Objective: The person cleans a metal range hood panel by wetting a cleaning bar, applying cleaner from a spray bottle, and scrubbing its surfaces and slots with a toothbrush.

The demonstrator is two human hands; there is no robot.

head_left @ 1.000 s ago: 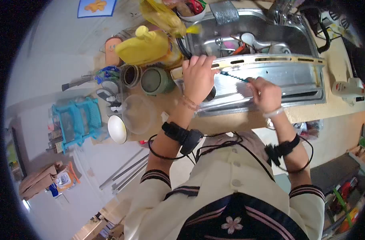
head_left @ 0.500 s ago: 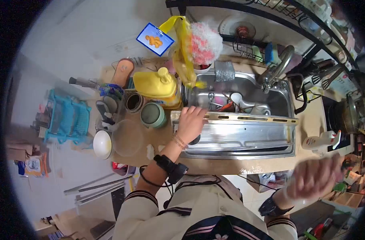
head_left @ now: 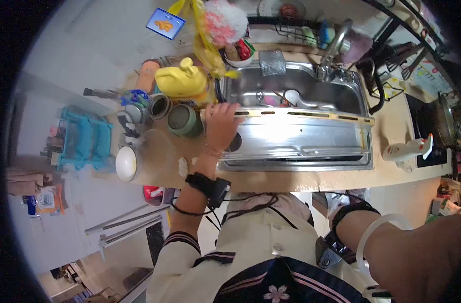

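My left hand (head_left: 222, 124) has its fingers over the upper left edge of a long metal panel (head_left: 311, 135). The panel is shiny, with a row of slots along its far edge, and it leans across the front of the steel sink (head_left: 359, 86). Behind it, a white cup (head_left: 291, 97) and other utensils lie in the basin. Close to the camera at the lower right is my right hand (head_left: 427, 257), with a white bangle round the wrist. Its fingers are cut off or hidden, so its hold cannot be seen.
Left of the sink stand a yellow jug (head_left: 182, 81), a green jar (head_left: 184, 121) and a white bowl (head_left: 126, 164). A faucet (head_left: 336, 48) rises behind the basin. On the right are a spray bottle (head_left: 404, 150) and a dark cooktop (head_left: 425, 129).
My right hand has risen from beside the counter's front to very near the camera. My left hand stays on the panel's edge. The view has shifted, so the sink appears higher.
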